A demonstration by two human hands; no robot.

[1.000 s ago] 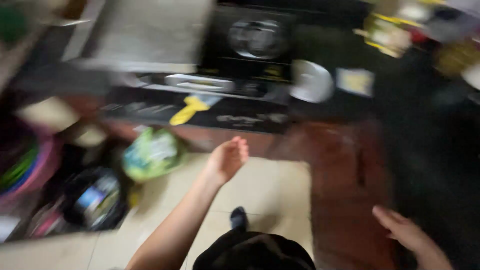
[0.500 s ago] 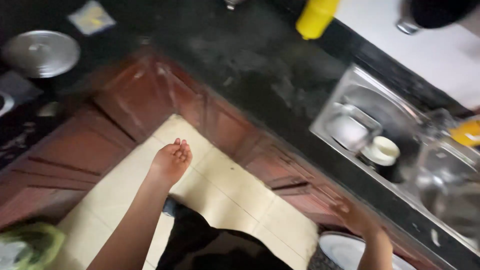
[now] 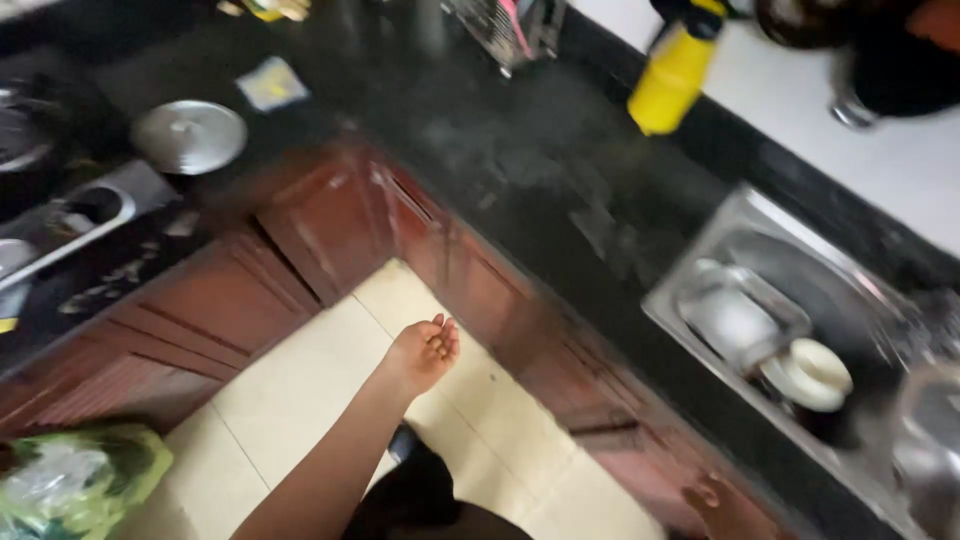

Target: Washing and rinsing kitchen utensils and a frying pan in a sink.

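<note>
Our left hand (image 3: 425,352) hangs open and empty, right hand (image 3: 722,503) unclear, near the sink (image 3: 690,290); its cup (image 3: 815,372) looks light, breakable, best gripped by the rim.

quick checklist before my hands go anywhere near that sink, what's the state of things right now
1. Left hand free: ok, it hangs open above the floor tiles, holding nothing.
2. Right hand free: cannot tell, only part of it shows at the bottom edge by the cabinet.
3. Sink has room: not ok, a steel tray and a white cup already sit in it.
4. Counter beside the sink bare: ok, dark and uncluttered there.
5. Yellow bottle upright: cannot tell, the picture is blurred.
</note>
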